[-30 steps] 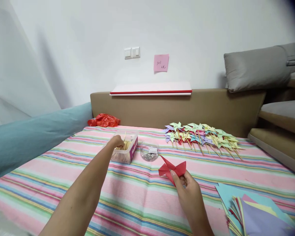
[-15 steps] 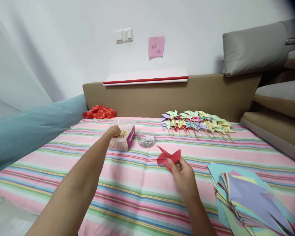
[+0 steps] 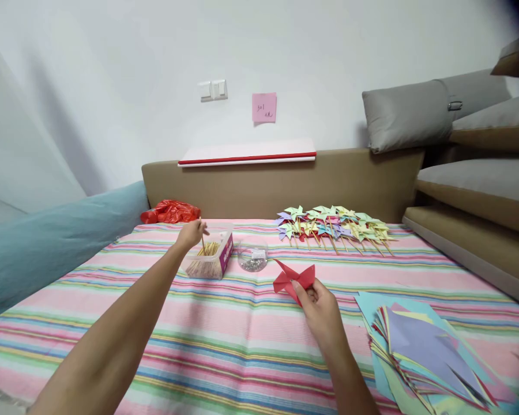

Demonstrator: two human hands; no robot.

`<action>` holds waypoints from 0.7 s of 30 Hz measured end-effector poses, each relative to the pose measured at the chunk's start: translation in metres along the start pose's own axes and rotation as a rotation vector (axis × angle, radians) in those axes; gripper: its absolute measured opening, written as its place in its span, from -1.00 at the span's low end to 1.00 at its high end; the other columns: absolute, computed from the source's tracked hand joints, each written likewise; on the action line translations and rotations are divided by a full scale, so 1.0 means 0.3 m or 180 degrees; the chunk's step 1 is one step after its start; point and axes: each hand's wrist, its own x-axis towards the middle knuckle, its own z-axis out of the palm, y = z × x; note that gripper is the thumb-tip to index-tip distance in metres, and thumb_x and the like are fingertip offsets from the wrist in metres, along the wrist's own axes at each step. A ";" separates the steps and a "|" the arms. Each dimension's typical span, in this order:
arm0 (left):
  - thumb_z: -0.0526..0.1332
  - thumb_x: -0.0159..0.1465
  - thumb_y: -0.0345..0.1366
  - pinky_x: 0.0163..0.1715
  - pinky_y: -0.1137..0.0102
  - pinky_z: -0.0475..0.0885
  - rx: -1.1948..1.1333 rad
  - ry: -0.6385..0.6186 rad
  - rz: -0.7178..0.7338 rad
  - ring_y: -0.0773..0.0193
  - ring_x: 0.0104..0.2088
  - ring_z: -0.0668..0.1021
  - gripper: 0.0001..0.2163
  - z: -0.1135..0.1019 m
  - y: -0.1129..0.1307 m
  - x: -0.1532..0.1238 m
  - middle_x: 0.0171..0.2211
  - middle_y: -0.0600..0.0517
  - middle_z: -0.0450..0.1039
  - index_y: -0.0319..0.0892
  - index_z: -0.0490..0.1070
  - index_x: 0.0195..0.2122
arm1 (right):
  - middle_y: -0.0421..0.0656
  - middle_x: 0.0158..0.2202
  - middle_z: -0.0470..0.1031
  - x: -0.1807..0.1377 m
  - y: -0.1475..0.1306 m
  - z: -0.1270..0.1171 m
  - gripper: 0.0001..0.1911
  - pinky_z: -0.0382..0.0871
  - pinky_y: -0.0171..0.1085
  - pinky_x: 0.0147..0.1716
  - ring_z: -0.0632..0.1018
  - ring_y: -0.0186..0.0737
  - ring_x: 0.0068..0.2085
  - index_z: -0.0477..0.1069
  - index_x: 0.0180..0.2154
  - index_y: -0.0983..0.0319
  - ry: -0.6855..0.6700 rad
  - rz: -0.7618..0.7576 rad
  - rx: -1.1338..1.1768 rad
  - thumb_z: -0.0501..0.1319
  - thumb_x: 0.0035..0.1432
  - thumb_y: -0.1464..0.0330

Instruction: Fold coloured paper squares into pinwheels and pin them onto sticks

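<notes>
Above a clear plastic box (image 3: 204, 269) of wooden sticks, my left hand (image 3: 192, 233) pinches one upright wooden stick (image 3: 203, 245), its lower end still among the others. My right hand (image 3: 318, 300) holds a red paper pinwheel (image 3: 293, 279) by one side, thumb pressed near its middle. Between the hands stands a round clear container (image 3: 253, 259) with small metal pieces in the bottom and a white label. The fingertips of my left hand are partly hidden from view.
Finished pinwheels (image 3: 335, 227) on sticks lie in a group at the back right. Cut coloured paper (image 3: 428, 346) is stacked at the front right. A red plastic bag (image 3: 170, 211) rests at the back left. Cushions (image 3: 480, 178) pile up along the right side.
My left hand has risen out of the box, drawing a wooden stick upward. My right hand keeps its hold on the red pinwheel. The camera view has tilted upward slightly.
</notes>
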 end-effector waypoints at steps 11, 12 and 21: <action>0.09 0.38 0.06 -0.60 0.49 0.05 -0.4294 -0.0887 0.0324 0.40 -0.59 0.13 -0.71 0.227 0.070 -0.598 -0.50 0.20 0.13 -0.03 0.28 -0.08 | -0.06 -0.12 0.66 -0.013 -0.083 0.029 -0.51 0.51 -0.13 -0.03 0.61 0.00 -0.01 0.55 -0.15 0.26 0.0212 0.0489 0.1143 0.47 -0.06 0.09; 0.11 0.38 0.05 -0.60 0.49 0.04 -0.4548 -0.0917 0.0263 0.42 -0.59 0.11 -0.71 0.269 0.069 -0.607 -0.47 0.18 0.18 -0.06 0.29 -0.12 | -0.08 -0.13 0.67 -0.016 -0.084 0.034 -0.54 0.51 -0.14 -0.01 0.62 -0.02 -0.01 0.55 -0.18 0.24 0.0217 0.0505 0.1233 0.47 -0.05 0.10; 0.14 0.38 -0.01 -0.64 0.47 -0.02 -0.4580 -0.1045 -0.0252 0.43 -0.63 0.07 -0.71 0.343 0.023 -0.607 -0.55 0.19 0.20 -0.10 0.37 -0.06 | -0.13 -0.22 0.64 -0.020 -0.050 0.059 -0.67 0.54 -0.16 -0.06 0.61 -0.13 -0.13 0.56 -0.29 0.19 -0.0295 0.0780 0.1542 0.46 -0.02 0.12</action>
